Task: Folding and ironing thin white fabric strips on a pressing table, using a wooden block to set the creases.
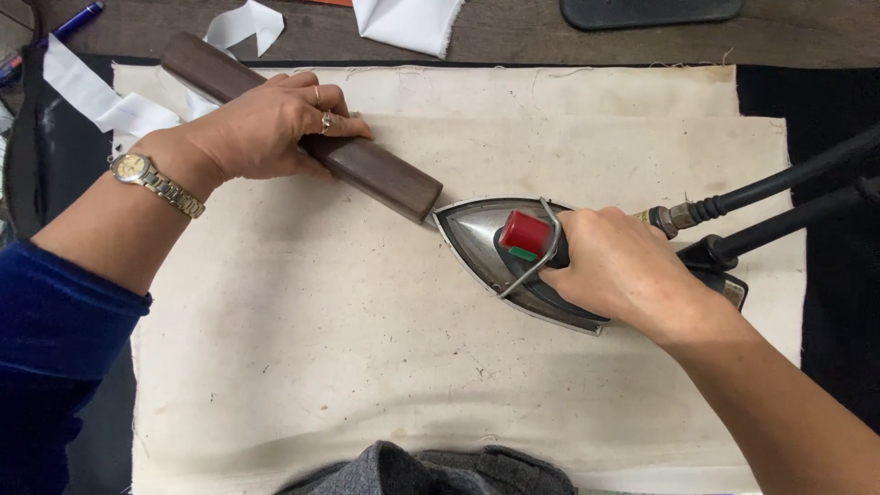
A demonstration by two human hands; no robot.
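Iron (490, 243): metal, likely heavy and hot; right hand (619, 270) wrapped round handle, safest hold. Block (302, 128): stiff dark wood, left hand (266, 124) clasps middle, pressing on cloth (367, 348).

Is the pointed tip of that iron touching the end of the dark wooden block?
Cannot tell. In the head view the iron tip meets the wooden block end with a pale sliver between them; contact or a gap is unclear.

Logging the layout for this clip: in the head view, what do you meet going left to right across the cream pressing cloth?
Wristwatch → left hand gripping the dark wooden block → iron with its red knob → right hand on the iron's handle → black hoses, all over the cream cloth.
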